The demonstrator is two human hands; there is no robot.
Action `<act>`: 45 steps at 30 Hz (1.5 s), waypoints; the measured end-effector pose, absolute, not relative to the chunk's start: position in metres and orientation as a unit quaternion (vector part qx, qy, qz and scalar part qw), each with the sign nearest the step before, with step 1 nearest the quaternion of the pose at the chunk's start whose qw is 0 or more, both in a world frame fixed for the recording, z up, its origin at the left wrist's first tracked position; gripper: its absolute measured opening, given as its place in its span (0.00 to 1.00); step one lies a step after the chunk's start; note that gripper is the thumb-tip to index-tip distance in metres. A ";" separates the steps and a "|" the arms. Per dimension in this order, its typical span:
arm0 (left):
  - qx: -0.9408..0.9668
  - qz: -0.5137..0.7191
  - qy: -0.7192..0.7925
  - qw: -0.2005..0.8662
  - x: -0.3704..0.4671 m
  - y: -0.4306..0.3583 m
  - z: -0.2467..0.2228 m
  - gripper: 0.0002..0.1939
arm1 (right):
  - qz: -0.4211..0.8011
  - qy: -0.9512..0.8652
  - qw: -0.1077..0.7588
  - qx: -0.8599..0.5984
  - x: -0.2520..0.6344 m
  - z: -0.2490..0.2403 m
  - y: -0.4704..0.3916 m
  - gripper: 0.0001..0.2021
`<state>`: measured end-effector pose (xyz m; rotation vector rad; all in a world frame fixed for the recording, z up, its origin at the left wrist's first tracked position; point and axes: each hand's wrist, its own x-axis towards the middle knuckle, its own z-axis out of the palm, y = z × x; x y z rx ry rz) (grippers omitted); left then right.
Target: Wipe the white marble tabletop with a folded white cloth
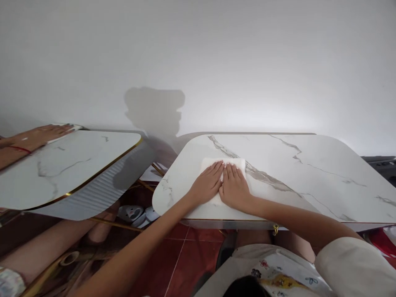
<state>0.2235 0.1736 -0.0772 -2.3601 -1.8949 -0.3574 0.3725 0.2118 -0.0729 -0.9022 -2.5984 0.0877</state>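
Observation:
A folded white cloth (239,163) lies flat on a white marble-patterned table (278,165) in front of me. My left hand (208,181) rests flat on the cloth, its fingers stretched forward. Beside it, touching at the thumbs, my right hand (235,186) presses on the same cloth with its fingers extended. Both palms cover much of the cloth's middle, so only its edges show around them.
At the left stands a second marble-patterned table (77,165) with a gold edge. Another person's hand (52,134) lies on a white cloth there. A pale wall (247,82) rises behind both tables. Below is a red tiled floor (192,260).

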 end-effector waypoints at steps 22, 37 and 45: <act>-0.715 -0.105 -0.691 0.033 0.111 0.102 -0.080 0.29 | 0.132 -0.945 0.188 -0.234 0.273 -0.066 0.163 0.32; -0.711 -0.120 -0.692 0.002 0.035 0.248 -0.078 0.31 | 0.107 -0.933 0.199 -0.281 0.192 -0.069 0.289 0.31; -0.729 -0.137 -0.670 -0.014 0.006 0.330 -0.077 0.32 | 0.070 -0.920 0.218 -0.317 0.162 -0.073 0.357 0.29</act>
